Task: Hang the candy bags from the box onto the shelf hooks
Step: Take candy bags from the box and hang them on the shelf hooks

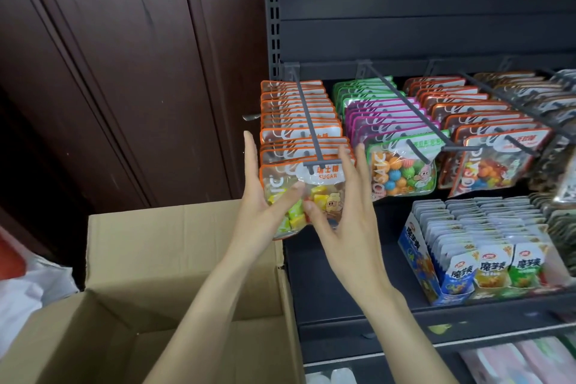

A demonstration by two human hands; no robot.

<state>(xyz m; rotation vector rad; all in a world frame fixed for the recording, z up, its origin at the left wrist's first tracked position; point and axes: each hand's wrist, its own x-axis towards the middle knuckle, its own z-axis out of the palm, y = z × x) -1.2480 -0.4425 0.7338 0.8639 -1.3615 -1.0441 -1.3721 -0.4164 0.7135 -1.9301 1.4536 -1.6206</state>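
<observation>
From my head camera, the front orange-edged candy bag point(307, 196) reads "SUGAR" under orange Chinese characters on its white header, with "IC" running sideways down its left edge and a small cartoon figure low on the clear window over yellow and green candies. It hangs at the front tip of the leftmost hook point(307, 123), face toward me, long axis up and down, header on top. My left hand point(265, 196) lies along the bag's left side, fingers straight, thumb across the front. My right hand point(343, 206) covers its right side, fingers spread and straight, thumb touching the front; neither hand is curled round it. Behind it a stack of like orange bags fills the hook; I cannot count them exactly.

The second hook point(408, 112) carries green and purple bags; the front green bag point(402, 168) reads "MOSAIC" sideways. A third row shows an orange-brown bag point(495, 162), also "MOSAIC". Four hooks are clear, a fifth partly at the right edge. One open cardboard box point(174, 262) sits below left. On the shelf point(343, 287) stands a tray of snack packets point(495, 268), three facing front.
</observation>
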